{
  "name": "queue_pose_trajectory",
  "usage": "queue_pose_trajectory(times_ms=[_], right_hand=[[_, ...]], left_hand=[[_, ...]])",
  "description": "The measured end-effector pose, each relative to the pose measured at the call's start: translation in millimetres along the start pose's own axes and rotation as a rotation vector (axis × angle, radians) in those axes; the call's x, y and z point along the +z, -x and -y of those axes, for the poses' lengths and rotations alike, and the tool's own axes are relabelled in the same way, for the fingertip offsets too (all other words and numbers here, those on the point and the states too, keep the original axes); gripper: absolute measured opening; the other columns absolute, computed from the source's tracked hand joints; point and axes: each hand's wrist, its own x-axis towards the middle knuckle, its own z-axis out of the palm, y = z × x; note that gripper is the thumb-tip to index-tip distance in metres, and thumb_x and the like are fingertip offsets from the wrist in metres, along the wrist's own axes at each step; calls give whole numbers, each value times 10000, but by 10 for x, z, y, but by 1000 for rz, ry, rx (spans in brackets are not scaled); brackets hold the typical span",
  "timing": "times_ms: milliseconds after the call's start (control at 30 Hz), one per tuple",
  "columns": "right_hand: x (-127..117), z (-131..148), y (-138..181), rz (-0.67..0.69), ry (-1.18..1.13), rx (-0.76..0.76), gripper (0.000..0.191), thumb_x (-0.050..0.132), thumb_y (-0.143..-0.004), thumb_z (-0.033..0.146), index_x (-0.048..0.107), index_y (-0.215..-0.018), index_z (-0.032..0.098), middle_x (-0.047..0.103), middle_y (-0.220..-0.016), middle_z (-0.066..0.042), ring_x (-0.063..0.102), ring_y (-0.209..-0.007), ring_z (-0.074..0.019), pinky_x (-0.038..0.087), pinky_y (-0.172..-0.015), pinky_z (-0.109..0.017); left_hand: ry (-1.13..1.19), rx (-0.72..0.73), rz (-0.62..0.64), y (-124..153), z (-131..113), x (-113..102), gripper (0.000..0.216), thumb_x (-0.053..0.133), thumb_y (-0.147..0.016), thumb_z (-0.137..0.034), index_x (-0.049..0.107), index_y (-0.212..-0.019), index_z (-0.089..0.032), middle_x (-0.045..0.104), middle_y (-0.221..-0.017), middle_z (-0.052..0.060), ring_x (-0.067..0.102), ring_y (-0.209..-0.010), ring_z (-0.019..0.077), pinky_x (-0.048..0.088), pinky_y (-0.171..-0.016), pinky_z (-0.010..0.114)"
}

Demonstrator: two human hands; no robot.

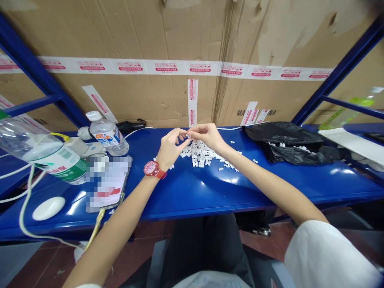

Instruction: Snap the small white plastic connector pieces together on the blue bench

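Note:
Both my hands meet above a heap of small white plastic pieces [199,154] on the blue table. My left hand [172,146], with a red watch [154,169] on its wrist, has its fingers bent in a pinch. From the other side, my right hand [207,135] pinches too, its fingertips touching those of the left. Between the fingertips shows a small white plastic piece [188,135], partly covered by the fingers. More loose pieces lie scattered to the right of the heap and beside my left wrist.
A black plastic bag [285,138] holding white pieces lies at the right. On the left stand a small water bottle [108,136], a large bottle [45,150], a phone [109,184] with a cable, and a white oval case [49,208]. A cardboard wall [135,36] rises behind the table [192,196].

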Motion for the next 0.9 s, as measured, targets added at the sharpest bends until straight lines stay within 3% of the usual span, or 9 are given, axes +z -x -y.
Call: queue_pose_trajectory(times_ms=[233, 367, 433, 533, 600, 733, 900], right_hand=[[26, -54, 170, -130, 118, -15, 257, 761, -743, 384, 763, -804, 135, 757, -801, -80, 678, -661, -160, 563, -680, -326], [-301, -88, 258, -225, 217, -8, 257, 729, -763, 361, 773, -851, 123, 768, -817, -100, 688, -670, -173, 567, -664, -328], [-613, -130, 334, -152, 359, 38, 240, 713, -777, 346, 779, -845, 125, 763, -776, -98, 686, -654, -184, 565, -657, -340], [-1095, -257, 457, -39, 692, 136, 134, 728, -743, 277, 780, -781, 159, 757, -716, -75, 702, -673, -219, 573, -704, -369], [-1304, -367, 507, -54, 840, 120, 180, 690, -787, 292, 787, -864, 161, 785, -860, -103, 731, -803, -264, 580, -791, -406], [-1321, -495, 555, 4, 913, 55, 321, 567, -886, 304, 765, -1064, 127, 743, -1178, -165, 690, -1122, -330, 524, -991, -466], [-1177, -366, 847, 177, 772, 25, 406, 475, -972, 449, 732, -1168, 203, 715, -1270, -99, 655, -1201, -286, 494, -1054, -424]], left_hand=[[-110, 84, 43, 46, -94, 91, 52, 644, -911, -189, 605, -894, -159, 601, -788, 11, 587, -754, 159, 499, -731, 285], [-159, 8, 64, 36, -5, 26, 79, 646, -906, -211, 596, -878, -157, 619, -797, 20, 578, -733, 158, 485, -716, 283], [-198, -58, 94, 26, 31, -13, 74, 653, -897, -223, 615, -881, -162, 653, -810, 25, 589, -748, 166, 478, -722, 290], [-304, -124, 239, 18, 32, -12, 149, 648, -906, -302, 663, -838, -170, 707, -819, 41, 616, -804, 208, 467, -741, 330], [-373, -146, 354, 19, 14, 18, 224, 621, -920, -349, 700, -807, -172, 733, -850, 62, 631, -853, 242, 463, -760, 364], [-416, -178, 494, 19, 7, 27, 291, 564, -922, -333, 733, -742, -178, 751, -964, 78, 642, -937, 274, 471, -826, 404], [-376, -180, 537, -6, 43, -46, 257, 519, -883, -258, 751, -806, -179, 744, -1026, 67, 652, -951, 257, 506, -877, 392]])
